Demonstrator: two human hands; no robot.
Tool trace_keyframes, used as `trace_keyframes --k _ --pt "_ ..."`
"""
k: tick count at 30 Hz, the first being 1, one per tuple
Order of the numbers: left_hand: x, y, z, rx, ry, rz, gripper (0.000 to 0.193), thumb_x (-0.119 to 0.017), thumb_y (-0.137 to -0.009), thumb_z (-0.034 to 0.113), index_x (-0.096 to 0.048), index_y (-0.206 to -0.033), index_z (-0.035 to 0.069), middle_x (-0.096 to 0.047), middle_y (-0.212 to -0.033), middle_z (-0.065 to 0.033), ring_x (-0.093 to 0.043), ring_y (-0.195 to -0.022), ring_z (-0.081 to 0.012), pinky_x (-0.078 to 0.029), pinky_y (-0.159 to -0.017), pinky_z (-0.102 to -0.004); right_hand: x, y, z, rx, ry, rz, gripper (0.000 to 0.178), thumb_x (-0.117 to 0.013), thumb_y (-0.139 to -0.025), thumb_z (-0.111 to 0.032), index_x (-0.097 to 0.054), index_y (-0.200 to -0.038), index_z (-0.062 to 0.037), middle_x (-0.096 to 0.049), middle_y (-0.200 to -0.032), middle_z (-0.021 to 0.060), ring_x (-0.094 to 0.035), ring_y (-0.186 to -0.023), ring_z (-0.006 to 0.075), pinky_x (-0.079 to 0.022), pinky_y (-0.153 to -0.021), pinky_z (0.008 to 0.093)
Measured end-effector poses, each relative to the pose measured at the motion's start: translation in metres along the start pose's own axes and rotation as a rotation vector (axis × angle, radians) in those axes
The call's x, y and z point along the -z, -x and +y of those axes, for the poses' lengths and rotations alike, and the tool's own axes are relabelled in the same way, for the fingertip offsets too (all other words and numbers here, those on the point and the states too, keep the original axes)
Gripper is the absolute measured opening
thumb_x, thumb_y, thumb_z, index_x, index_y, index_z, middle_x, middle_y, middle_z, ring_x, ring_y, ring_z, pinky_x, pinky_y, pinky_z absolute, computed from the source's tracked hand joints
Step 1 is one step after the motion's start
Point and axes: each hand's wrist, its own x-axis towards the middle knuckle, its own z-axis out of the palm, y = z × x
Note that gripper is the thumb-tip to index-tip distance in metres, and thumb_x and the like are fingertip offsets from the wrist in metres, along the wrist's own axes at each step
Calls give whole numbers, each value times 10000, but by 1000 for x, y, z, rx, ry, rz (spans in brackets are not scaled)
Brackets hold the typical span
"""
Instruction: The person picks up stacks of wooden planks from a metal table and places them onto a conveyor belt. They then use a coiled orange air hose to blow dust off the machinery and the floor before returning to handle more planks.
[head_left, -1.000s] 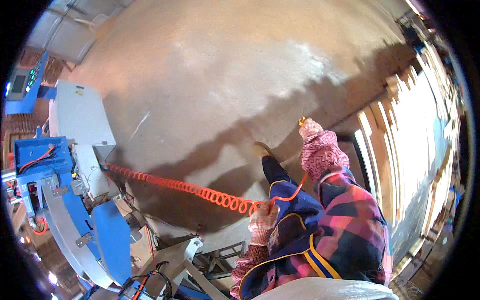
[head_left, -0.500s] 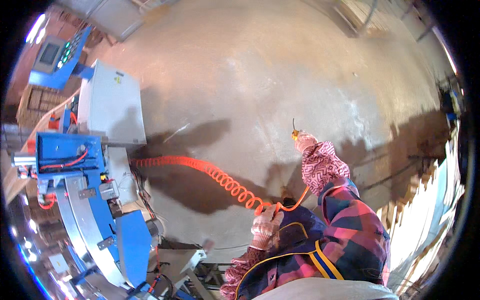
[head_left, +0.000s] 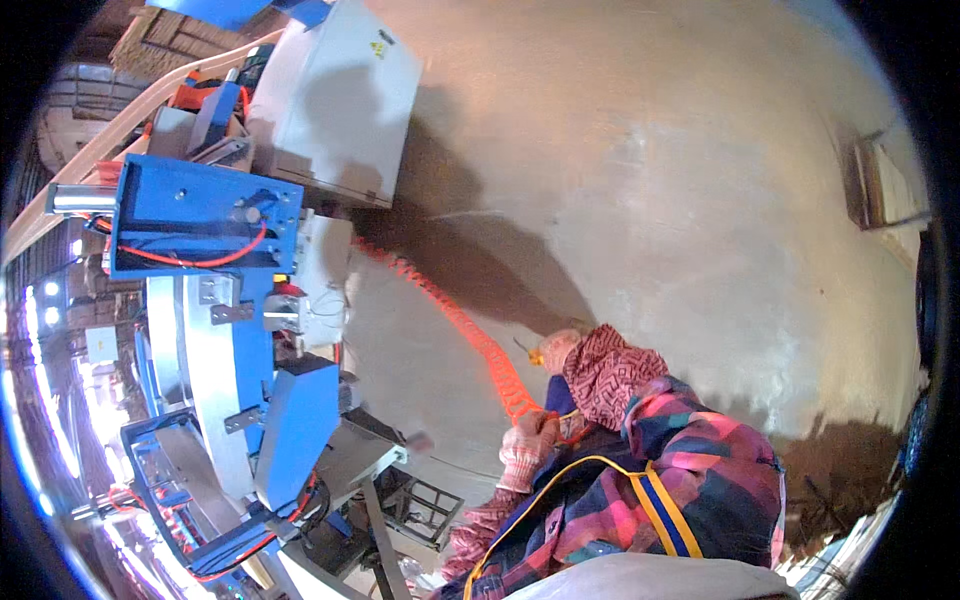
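An orange coiled air hose (head_left: 468, 333) runs from beside the machine to my body. My gloved left hand (head_left: 529, 438) is closed round its near coils, close to my waist. In my gloved right hand (head_left: 566, 347) is a small air blow gun (head_left: 536, 356), yellowish, with a thin nozzle pointing up and left. The glove hides most of its body. Past the left hand, the hose end passes in front of my apron toward the right sleeve. Patterned sleeve covers reach up both forearms.
On the left stands a blue and silver machine (head_left: 300, 425) with a blue box frame (head_left: 205, 170) and red tubing. A grey-white cabinet (head_left: 340, 105) is behind it. Concrete floor (head_left: 690, 230) stretches ahead and right. A pallet-like stack (head_left: 893, 190) is at the far right.
My view has turned left, so the machine appears larger and further right. My right hand with the blow gun has come down and left, closer to my left hand. Both grips stay closed.
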Motion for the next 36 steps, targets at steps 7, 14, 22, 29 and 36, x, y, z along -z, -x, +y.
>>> trace_keyframes --k 7,14,22,29,36 --pt "4 -90 29 109 372 50 504 -674 -854 329 -583 -1267 55 -696 -1012 -149 -678 -912 -257 -513 -811 -362 157 -187 62 -133 174 322 168 -578 -745 -243 -592 -608 -147 -608 -645 2 -612 -585 179 -343 -379 420" --pt "31 -183 141 165 553 159 306 -679 -850 184 -586 -1096 27 -496 -770 24 -452 -717 -96 -416 -660 -260 297 -254 105 -227 -61 509 226 -550 -880 -275 -646 -868 -70 -694 -833 89 -699 -784 314 -529 -557 456" --pt "38 -225 184 256 421 -27 546 -675 -853 353 -555 -1303 67 -680 -1050 -155 -659 -989 -249 -497 -861 -359 223 -258 114 186 161 355 119 -609 -744 -230 -686 -724 -142 -668 -744 48 -643 -636 265 -463 -501 466" --pt "33 -229 189 357 975 48 519 -643 -889 159 -467 -1336 -38 -649 -1110 -114 -625 -998 -194 -473 -913 -309 240 -280 90 264 97 297 191 -590 -764 -279 -656 -873 -136 -639 -872 84 -619 -819 268 -449 -661 480" --pt "70 -231 217 355 1272 155 646 -611 -831 91 -373 -1414 -53 -538 -1326 -143 -519 -1199 -207 -403 -1012 -316 304 -285 -45 348 -56 24 289 -540 -862 -234 -686 -1088 -129 -686 -1041 124 -649 -1004 307 -497 -859 480"
